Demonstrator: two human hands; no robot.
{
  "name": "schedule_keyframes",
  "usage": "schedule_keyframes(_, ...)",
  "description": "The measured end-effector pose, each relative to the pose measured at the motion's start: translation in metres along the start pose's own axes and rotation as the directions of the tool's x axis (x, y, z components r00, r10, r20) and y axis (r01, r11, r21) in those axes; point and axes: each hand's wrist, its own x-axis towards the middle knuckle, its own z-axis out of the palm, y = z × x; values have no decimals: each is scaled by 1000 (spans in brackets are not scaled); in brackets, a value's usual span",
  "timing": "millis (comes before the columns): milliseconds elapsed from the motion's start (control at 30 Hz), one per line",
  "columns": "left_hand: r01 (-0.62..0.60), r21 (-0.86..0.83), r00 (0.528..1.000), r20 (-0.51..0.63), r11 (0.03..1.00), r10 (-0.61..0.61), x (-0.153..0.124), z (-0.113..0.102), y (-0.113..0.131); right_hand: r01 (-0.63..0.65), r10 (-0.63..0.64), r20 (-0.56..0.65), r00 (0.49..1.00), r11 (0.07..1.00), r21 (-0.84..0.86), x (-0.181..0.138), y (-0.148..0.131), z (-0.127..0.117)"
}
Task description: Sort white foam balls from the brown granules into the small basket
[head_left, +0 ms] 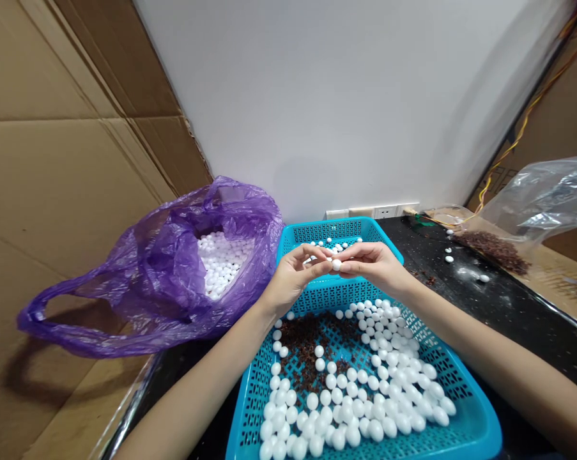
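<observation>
My right hand [372,263] pinches a white ball [337,264] between its fingertips, above the gap between two blue baskets. Facing it, my left hand [300,267] has thumb and fingers pressed together close beside the ball; what they grip is too small to make out. Below my hands, the near blue basket [480,418] holds many loose white balls [353,436] along its front and right side. Small reddish-brown bits [307,345] lie in its back left part. Behind my hands, the far blue basket [388,246] contains some scattered white balls.
A purple plastic bag [168,255] full of white balls stands at the left, against cardboard [53,191]. On the black tabletop [461,300] at the right are several stray balls and a reddish-brown heap [496,251]. A clear plastic bag [542,198] and yellow wires [523,131] are beyond.
</observation>
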Motion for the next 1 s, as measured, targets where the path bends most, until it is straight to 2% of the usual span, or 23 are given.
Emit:
schedule_keyframes(133,45,-26,999,13,999,-45,0,1,1,-13,13,-1,1000,1000,21,1,1,0)
schedule_keyframes(367,68,49,998,-6,996,-68,-2,-1,2,-29,29,2,1000,999,14,2,0,0)
schedule_keyframes(633,3,188,1000,-22,982,2,-2,-4,0,-37,37,-12,999,999,-5,1,0,1)
schedule_keyframes(867,36,107,999,-17,994,-34,-1,-1,1,-6,6,-16,1000,1000,-8,0,1,3)
schedule_keyframes(1000,41,120,999,-35,992,-37,-2,1,2,-1,1,-10,1000,1000,-1,0,0,3)
